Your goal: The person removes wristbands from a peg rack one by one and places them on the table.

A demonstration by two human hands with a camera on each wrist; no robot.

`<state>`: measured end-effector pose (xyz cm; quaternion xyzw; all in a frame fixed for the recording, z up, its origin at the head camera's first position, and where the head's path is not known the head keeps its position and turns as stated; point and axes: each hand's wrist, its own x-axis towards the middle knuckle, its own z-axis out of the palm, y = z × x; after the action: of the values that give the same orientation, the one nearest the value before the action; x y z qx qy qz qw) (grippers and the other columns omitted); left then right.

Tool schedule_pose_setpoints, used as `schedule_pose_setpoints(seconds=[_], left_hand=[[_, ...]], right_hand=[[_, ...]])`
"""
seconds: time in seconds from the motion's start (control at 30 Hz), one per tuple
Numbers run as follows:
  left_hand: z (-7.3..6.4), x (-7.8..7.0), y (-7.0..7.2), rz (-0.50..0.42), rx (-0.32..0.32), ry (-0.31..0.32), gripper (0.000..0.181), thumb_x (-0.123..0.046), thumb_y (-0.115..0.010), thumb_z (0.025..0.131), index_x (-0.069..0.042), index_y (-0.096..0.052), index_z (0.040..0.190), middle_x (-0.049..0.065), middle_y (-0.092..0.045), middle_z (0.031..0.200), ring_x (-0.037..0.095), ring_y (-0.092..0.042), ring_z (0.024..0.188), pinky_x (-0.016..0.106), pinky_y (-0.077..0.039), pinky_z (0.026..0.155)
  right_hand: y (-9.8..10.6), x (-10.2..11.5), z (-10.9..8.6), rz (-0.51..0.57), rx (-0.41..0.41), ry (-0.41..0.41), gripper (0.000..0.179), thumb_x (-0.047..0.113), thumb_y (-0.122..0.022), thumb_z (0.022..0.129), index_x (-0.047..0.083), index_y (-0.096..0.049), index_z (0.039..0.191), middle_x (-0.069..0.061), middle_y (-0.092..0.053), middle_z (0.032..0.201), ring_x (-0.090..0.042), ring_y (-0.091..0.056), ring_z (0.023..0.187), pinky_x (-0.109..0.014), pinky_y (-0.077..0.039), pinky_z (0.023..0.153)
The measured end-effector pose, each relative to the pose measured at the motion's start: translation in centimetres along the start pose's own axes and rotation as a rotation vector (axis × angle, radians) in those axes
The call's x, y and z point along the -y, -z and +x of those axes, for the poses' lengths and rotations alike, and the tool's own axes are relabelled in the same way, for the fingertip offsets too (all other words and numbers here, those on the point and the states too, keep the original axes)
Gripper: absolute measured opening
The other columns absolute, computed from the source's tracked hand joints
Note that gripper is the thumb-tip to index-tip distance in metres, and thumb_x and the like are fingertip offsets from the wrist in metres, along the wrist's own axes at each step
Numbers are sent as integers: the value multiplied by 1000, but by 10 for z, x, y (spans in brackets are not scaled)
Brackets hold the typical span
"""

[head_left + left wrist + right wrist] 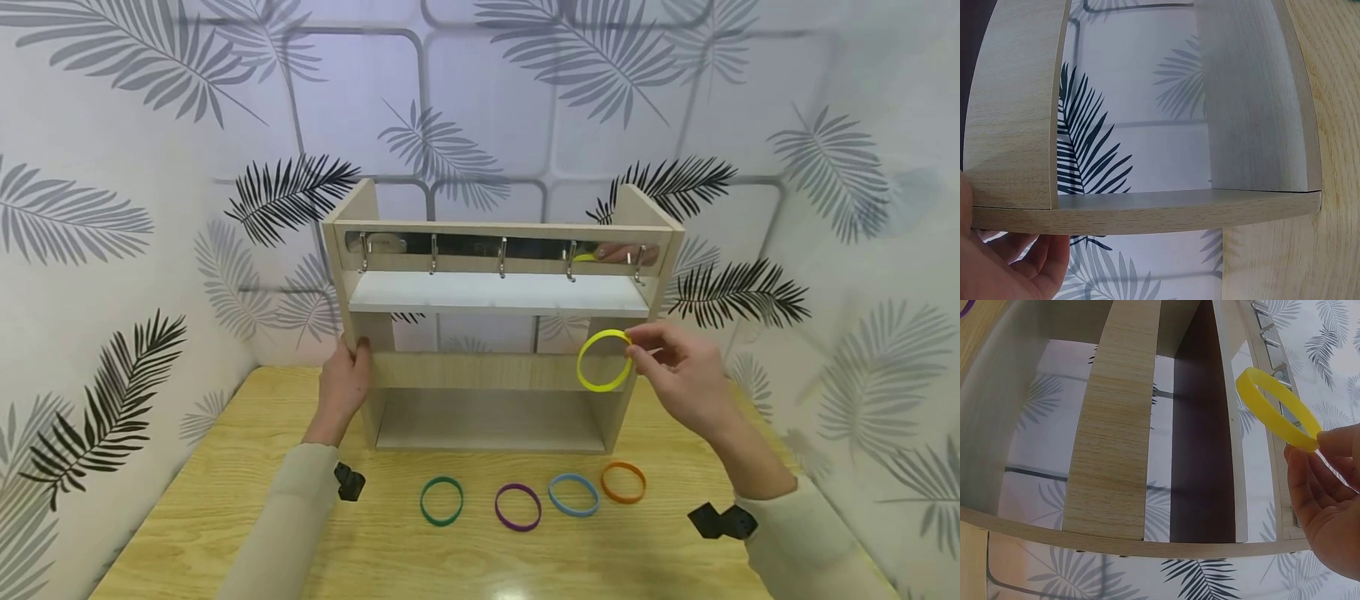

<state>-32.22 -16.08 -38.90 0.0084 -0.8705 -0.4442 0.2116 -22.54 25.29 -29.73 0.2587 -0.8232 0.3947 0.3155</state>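
In the head view a yellow silicone wristband point(604, 389) hangs from my right hand point(686, 379), pinched between thumb and fingertips at its right edge. It stands in front of the right part of a small wooden shelf point(480, 372), below the hooks. My left hand point(345, 385) grips the shelf's left side panel, thumb at the front; in the left wrist view its fingers point(1054, 262) bend along the panel's outer face. Near the top, a shiny metal strip carries several hooks point(503, 258), with no band on them. The right wrist view shows the yellow wristband point(1272, 415) near the hooks.
On the wooden table point(225, 500) before the shelf lie a green wristband point(442, 523), a purple wristband point(517, 527), a blue wristband point(573, 511) and an orange wristband point(623, 500). Leaf-patterned walls point(480, 100) enclose the table behind and at both sides.
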Motion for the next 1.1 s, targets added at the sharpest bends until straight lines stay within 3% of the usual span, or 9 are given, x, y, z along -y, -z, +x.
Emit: schedule_pose_setpoints(seconds=[0.27, 0.53, 0.73, 0.87, 1.1], left_hand=[[0, 0, -1, -3, 4, -13, 53, -40, -30, 101, 0, -44, 133, 29, -59, 115, 41, -59, 95, 54, -45, 75], [2, -2, -1, 3, -2, -7, 51, -41, -30, 101, -2, -46, 131, 29, -60, 113, 39, -58, 92, 53, -45, 74], [3, -3, 1, 6, 3, -3, 54, -42, -30, 100, -3, -44, 134, 29, -59, 115, 40, -58, 93, 53, -45, 75], [1, -2, 1, 13, 6, 15, 54, -42, -30, 100, -4, -44, 134, 28, -59, 116, 42, -58, 96, 54, -45, 77], [0, -1, 0, 16, 3, -3, 51, -38, -31, 101, -1, -44, 134, 29, -59, 114, 41, -59, 94, 54, -45, 75]], right_hand=[[-6, 0, -6, -8, 37, -25, 18, -6, -65, 85, -3, -65, 103, -10, -66, 86, -16, -61, 71, -16, -48, 62], [-10, 3, -7, -10, 41, -13, 17, -12, -62, 84, -8, -64, 100, -15, -66, 84, -17, -60, 72, -14, -46, 63], [-12, -3, -11, 27, 54, -55, 16, -6, -63, 86, -3, -65, 101, -11, -67, 86, -19, -62, 73, -16, -48, 63], [-13, -2, -15, 52, 69, -78, 14, -7, -62, 86, -5, -65, 100, -13, -67, 84, -14, -62, 67, -18, -49, 60], [-10, 28, -14, 68, 76, -77, 12, -13, -59, 85, -12, -62, 97, -20, -64, 81, -3, -58, 66, -18, -49, 60]])
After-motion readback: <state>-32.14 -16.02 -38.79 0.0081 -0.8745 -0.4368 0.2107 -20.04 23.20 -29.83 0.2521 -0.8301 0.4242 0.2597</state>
